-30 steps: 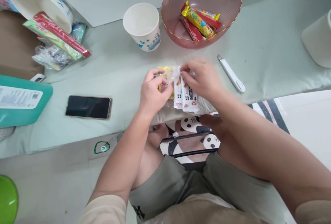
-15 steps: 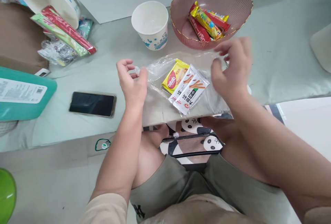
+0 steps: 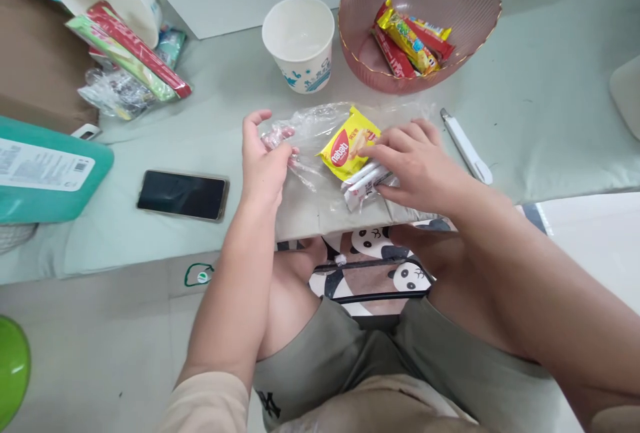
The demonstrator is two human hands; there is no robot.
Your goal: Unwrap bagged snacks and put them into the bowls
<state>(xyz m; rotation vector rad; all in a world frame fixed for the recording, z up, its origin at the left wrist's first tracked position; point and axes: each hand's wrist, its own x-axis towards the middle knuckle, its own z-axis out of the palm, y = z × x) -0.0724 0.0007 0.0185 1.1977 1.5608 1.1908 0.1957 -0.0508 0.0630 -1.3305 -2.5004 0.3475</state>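
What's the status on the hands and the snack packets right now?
Left hand pinching clear bag. Right hand on white packets, touching yellow packet. Nothing in the way.

Both forearms reached forward from the lap and drew toward each other over the near edge of the tabletop (image 3: pixel 525 106). The left hand (image 3: pixel 263 169) stood on its edge, palm turned inward, its fingers (image 3: pixel 256 127) curled loosely and the thumb pressed toward the index finger in a light pinch. The right hand (image 3: pixel 420 169) lay palm down just right of the left, wrist low near the edge of the tabletop, its fingers (image 3: pixel 387 146) stretched leftward and slightly spread, with the thumb tucked below them. The two hands were near each other but apart.
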